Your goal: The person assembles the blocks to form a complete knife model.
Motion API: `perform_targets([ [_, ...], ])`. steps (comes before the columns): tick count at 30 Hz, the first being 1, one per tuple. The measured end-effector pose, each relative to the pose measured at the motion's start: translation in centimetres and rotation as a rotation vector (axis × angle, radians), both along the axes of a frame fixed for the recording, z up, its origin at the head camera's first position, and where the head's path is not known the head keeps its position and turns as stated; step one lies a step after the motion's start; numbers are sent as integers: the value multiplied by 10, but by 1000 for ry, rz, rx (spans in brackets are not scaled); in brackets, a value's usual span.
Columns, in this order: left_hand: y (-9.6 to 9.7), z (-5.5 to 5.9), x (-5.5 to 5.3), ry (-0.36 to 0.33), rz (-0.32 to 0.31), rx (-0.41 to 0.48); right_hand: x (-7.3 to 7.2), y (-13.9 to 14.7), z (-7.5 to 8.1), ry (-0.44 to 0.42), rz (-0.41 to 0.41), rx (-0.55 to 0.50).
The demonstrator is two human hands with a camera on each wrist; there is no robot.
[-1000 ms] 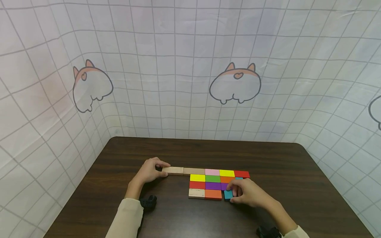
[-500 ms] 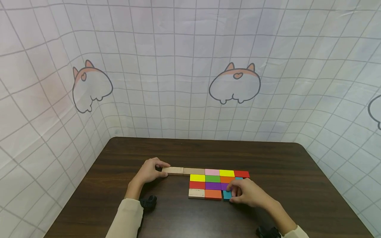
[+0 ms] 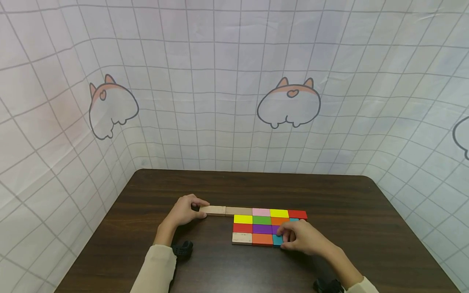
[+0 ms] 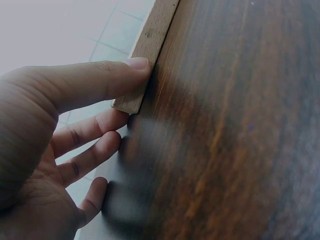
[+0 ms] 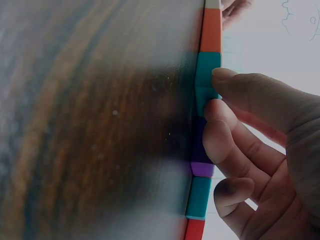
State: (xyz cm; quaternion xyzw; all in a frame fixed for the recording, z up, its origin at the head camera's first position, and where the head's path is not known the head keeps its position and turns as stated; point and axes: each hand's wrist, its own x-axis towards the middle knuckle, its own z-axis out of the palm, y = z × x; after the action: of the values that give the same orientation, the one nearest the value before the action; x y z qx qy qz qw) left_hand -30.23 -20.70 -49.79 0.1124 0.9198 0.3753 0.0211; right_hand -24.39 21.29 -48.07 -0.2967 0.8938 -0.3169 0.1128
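My left hand [image 3: 184,211] pinches the left end of a plain wooden block [image 3: 215,210], thumb on its near side; the left wrist view shows the thumb against the block's edge. My right hand [image 3: 307,237] holds a teal block [image 3: 277,240] between thumb and fingers at the near right corner of a flat layout of coloured blocks. In the right wrist view this teal block [image 5: 207,75] lies right up against the orange block [image 5: 211,30]. A purple block [image 5: 198,142] sits by the curled fingers, and part of the layout is hidden under the right hand.
A second plain block [image 3: 239,211] continues the far row, followed by pink [image 3: 261,212], yellow [image 3: 279,213] and red [image 3: 297,214] blocks. Several more blocks stand in rows nearer me, with a pale block [image 3: 242,238] at the near left corner. The dark table [image 3: 168,181] meets a gridded white curtain [image 3: 220,122].
My right hand has slid the teal block a little to the left, closing the gap to the orange block. The left hand has stayed in place on the wooden block.
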Motion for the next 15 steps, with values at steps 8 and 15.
perform_targets([
  [8, 0, 0, -1, -1, -5, 4, 0, -1, 1, -3, 2, 0],
  [15, -1, -1, -2, -1, -3, 2, -3, 1, 3, -17, 3, 0],
])
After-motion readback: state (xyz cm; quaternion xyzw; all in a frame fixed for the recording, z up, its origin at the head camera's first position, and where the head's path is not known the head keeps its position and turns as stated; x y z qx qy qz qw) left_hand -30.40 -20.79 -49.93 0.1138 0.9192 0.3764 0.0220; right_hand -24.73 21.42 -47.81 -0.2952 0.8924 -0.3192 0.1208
